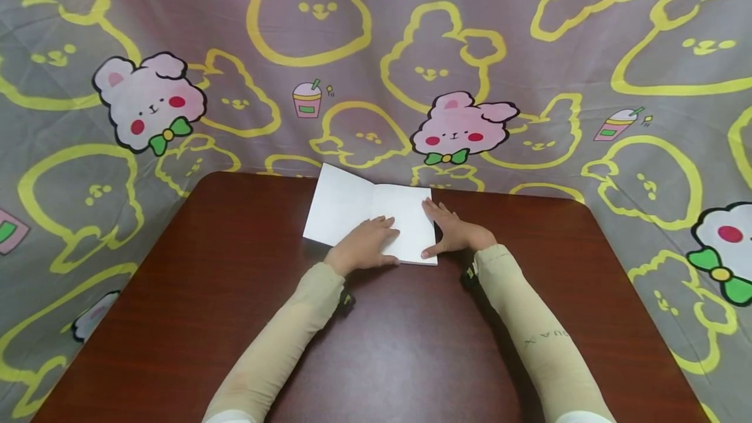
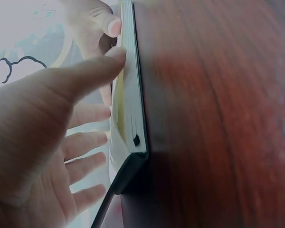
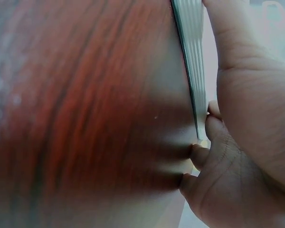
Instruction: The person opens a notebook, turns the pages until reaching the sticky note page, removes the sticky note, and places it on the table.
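A notebook [image 1: 405,204] with blank white pages lies open on the table, its left side slightly raised off the wood. Across the lower middle of the pages, near the fold, rests my left hand [image 1: 365,243] with its fingers extended. My right hand [image 1: 455,227] touches the right edge, with fingertips on the page and the thumb by the near corner. From the left wrist, the page block [image 2: 133,95] shows edge-on above a dark green cover [image 2: 130,173]; the left thumb [image 2: 97,71] lies along its top. In the right wrist view, some fingertips reach down beside the page edges [image 3: 192,57].
The reddish-brown wooden table [image 1: 376,351] has rounded far corners. A grey curtain [image 1: 364,83] with yellow outlines and cartoon rabbits hangs right behind its far edge and along both sides. Dark wrist cameras [image 1: 346,303] sit under the pale sleeves [image 1: 258,351].
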Demonstrator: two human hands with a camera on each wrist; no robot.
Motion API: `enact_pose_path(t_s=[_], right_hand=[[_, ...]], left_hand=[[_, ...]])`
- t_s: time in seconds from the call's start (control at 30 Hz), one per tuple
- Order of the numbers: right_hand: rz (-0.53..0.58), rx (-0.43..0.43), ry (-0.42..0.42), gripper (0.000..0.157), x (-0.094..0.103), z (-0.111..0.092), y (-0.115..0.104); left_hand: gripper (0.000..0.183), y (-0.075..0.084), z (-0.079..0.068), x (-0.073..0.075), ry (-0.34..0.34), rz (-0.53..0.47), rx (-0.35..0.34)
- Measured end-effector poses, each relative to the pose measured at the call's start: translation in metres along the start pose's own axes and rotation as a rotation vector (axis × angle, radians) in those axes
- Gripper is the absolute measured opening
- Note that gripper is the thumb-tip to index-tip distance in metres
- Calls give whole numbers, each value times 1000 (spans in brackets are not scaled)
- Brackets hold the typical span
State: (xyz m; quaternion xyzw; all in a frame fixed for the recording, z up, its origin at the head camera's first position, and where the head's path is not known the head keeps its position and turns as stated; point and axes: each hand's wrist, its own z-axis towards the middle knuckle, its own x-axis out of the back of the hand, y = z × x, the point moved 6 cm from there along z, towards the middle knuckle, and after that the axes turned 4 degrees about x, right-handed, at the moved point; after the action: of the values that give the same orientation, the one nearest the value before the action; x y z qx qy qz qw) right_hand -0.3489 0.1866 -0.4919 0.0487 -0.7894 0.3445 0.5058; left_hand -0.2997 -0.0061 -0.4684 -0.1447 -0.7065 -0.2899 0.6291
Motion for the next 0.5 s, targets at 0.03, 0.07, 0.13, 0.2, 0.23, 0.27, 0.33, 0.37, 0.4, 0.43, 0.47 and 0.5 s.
enact_pose_path(t_s=[0.03,0.07,0.13,0.2,0.23,0.27,0.33,0.37,0.4,0.43,0.47,0.5], right_hand=[[1,0,-1,134,0,0,0],[3,-3,-3,134,0,0,0],[-3,-9,-6,134,0,1,-1],[-4,-17,-6,134,1,0,-1],[-5,-20,-7,133,1,1,-2],[-6,-22,-8,133,1,0,-2],[-3,-25,-9,132,1,0,-2],[0,-26,-9,132,1,0,-2],[4,-26,-9,132,1,0,-2],[6,-25,-8,132,1,0,-2],[12,-26,-7,132,1,-1,-2],[18,-27,-5,132,1,-1,-1]], left_hand=[[69,0,0,0,3,4,-2],[69,0,0,1,8,10,-3],[68,0,0,2,14,13,-2],[69,-1,0,3,16,11,1],[69,-1,0,3,19,9,1],[68,-1,-1,4,25,3,-2],[68,0,-1,6,36,-10,-14],[67,0,-2,7,42,-11,-21],[66,1,-2,7,50,-8,-32],[66,1,-2,8,58,-8,-42],[65,2,-2,8,65,-5,-49],[64,3,-2,8,68,1,-57]])
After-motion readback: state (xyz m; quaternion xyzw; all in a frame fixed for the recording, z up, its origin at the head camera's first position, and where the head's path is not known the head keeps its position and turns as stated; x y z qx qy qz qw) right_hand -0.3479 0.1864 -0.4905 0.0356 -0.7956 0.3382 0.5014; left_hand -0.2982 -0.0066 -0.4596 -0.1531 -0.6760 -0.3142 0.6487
